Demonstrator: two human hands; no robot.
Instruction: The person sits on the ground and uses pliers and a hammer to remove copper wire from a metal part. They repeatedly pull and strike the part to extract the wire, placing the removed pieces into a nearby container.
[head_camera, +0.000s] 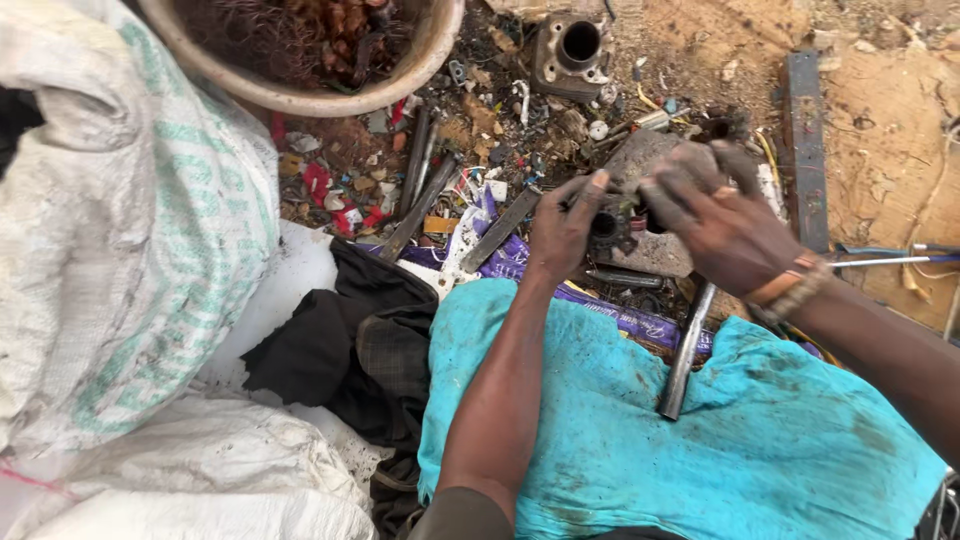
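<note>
My left hand (562, 228) and my right hand (712, 212) meet over a small dark round metal part (610, 226) with a hole in its middle. Both hands grip it, the left from the left side, the right from above and the right. The part sits just above a grey stone block (650, 160). My right wrist wears an orange band and a beaded bracelet. A turquoise cloth (700, 430) covers my lap below the hands, with a metal bar (686, 350) lying across its upper edge.
A large bowl (420, 70) of rusty scrap stands at the top. A white woven sack (130, 220) fills the left side. Metal rods (420, 200), a grey metal housing (572, 52), a dark flat bar (806, 140) and small scraps litter the sandy ground.
</note>
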